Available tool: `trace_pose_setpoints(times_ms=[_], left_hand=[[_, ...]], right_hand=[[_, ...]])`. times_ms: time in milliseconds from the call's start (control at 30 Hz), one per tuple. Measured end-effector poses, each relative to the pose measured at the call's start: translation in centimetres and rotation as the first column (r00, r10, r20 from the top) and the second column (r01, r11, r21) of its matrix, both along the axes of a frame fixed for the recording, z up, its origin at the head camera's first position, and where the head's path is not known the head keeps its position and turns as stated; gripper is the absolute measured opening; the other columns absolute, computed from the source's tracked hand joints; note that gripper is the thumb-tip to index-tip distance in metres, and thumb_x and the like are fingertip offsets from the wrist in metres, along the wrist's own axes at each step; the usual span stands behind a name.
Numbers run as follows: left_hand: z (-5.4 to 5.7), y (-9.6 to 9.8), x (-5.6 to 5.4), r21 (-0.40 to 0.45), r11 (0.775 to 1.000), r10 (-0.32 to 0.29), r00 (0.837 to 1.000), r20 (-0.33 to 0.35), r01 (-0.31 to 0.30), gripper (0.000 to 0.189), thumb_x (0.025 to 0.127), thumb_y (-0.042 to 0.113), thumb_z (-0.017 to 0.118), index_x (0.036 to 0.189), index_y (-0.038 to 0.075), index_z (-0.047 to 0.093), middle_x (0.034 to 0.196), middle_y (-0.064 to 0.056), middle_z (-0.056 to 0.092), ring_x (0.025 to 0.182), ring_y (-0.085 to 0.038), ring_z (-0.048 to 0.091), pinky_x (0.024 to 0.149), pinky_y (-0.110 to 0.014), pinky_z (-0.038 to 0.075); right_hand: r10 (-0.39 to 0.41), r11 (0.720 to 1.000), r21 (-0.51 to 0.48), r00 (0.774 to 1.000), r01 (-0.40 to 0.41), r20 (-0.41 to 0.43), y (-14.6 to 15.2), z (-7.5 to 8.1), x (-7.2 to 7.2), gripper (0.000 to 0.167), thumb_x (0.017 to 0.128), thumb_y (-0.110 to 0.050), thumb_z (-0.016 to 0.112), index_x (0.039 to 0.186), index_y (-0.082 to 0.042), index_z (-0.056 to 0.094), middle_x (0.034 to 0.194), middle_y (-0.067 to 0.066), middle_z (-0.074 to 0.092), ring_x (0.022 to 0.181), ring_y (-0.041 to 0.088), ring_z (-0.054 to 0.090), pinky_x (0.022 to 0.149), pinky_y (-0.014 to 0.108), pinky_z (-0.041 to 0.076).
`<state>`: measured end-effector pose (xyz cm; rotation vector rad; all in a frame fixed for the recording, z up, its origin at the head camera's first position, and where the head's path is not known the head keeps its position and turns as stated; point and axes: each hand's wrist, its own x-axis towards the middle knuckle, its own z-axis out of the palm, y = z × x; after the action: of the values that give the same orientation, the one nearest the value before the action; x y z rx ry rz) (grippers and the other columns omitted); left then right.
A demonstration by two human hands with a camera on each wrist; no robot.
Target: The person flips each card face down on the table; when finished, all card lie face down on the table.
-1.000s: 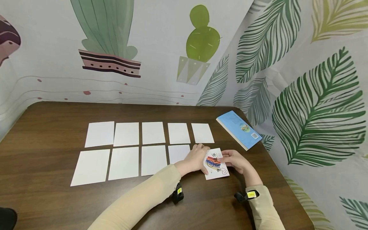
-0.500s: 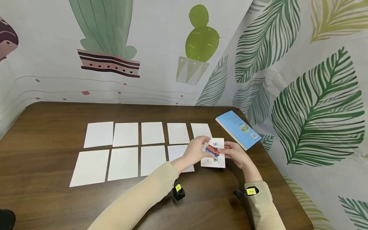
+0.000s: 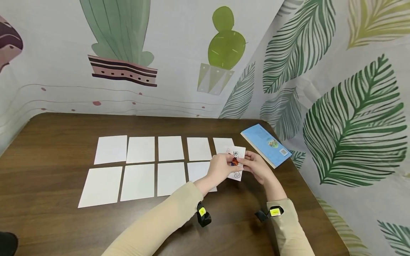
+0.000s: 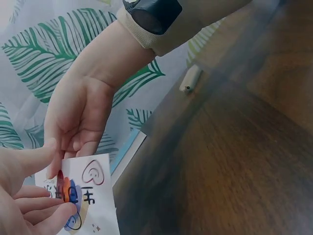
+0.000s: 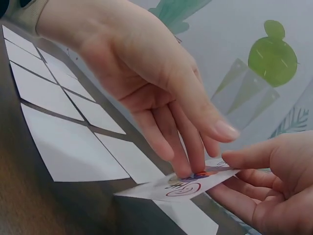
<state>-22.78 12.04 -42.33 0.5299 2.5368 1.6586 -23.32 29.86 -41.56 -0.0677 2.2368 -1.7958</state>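
Note:
A white card with lettering, a heart and coloured scribbles is held tilted above the table's right part. My right hand pinches its edge, thumb on the printed face and fingers beneath, as the right wrist view shows. My left hand reaches over the same card; its fingertips touch the printed face while the thumb stands off it. The left wrist view shows the card's heart corner between both hands. Behind them, the rightmost blank white cards are partly covered.
Blank white cards lie in two rows across the brown table. A blue book lies at the back right, near the table's edge. A patterned cloth hangs behind. Something black shows at the lower left.
The printed card has moved away from me and slightly left, and now tilts more. Both hands have moved with it, and more of its face is covered by fingers.

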Motion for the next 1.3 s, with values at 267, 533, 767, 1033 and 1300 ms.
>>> trace_pose_setpoints(times_ms=[267,533,767,1033,1300], left_hand=[[0.6,0.1,-0.5,0.010,0.997,0.078,0.992,-0.098,-0.078,0.024,0.079,0.029,0.081,0.091,0.009,0.079,0.083,-0.003,0.077,0.076,-0.014,0.070,0.057,-0.016,0.047],[0.9,-0.1,-0.8,0.052,0.995,0.087,0.990,-0.112,-0.082,0.030,0.079,0.028,0.081,0.102,0.009,0.078,0.093,-0.004,0.077,0.083,-0.016,0.072,0.064,-0.017,0.052],[1.2,-0.4,-0.7,0.111,0.993,0.048,0.999,-0.021,-0.046,0.030,0.082,0.017,0.080,0.108,0.004,0.075,0.097,-0.009,0.076,0.084,-0.020,0.074,0.063,-0.019,0.056],[1.0,-0.7,-0.8,0.155,0.981,0.110,0.992,0.055,-0.117,0.024,0.085,0.005,0.073,0.108,-0.002,0.074,0.098,-0.014,0.076,0.091,-0.025,0.073,0.077,-0.030,0.059],[-0.9,-1.0,-1.0,0.295,0.944,0.060,0.955,0.291,-0.149,0.027,0.088,-0.001,0.067,0.114,-0.009,0.066,0.102,-0.020,0.071,0.091,-0.027,0.072,0.073,-0.025,0.060]], right_hand=[[-0.004,1.000,-0.029,0.999,0.003,-0.032,-0.9,0.7,-0.4,0.038,0.099,-0.006,0.052,0.127,0.017,0.040,0.100,-0.004,0.064,0.089,0.005,0.066,0.079,0.020,0.057],[-0.007,1.000,-0.022,0.999,0.006,-0.042,-1.3,1.4,-0.5,0.040,0.100,-0.016,0.055,0.124,0.013,0.043,0.099,-0.001,0.061,0.087,0.006,0.064,0.080,0.021,0.056],[0.008,1.000,-0.015,0.999,-0.008,-0.035,-0.7,0.9,-0.8,0.056,0.105,-0.030,0.042,0.132,0.019,0.038,0.101,-0.005,0.061,0.090,0.003,0.063,0.083,0.017,0.055],[-0.092,0.993,0.079,0.996,0.092,-0.008,0.6,-0.2,-1.6,0.043,0.100,-0.014,0.055,0.130,0.015,0.043,0.100,-0.004,0.060,0.089,0.001,0.061,0.087,0.017,0.053],[-0.156,0.979,0.141,0.987,0.149,0.042,2.4,-1.5,-2.0,0.042,0.098,-0.013,0.059,0.130,0.011,0.044,0.098,-0.004,0.058,0.085,0.001,0.060,0.082,0.019,0.054]])
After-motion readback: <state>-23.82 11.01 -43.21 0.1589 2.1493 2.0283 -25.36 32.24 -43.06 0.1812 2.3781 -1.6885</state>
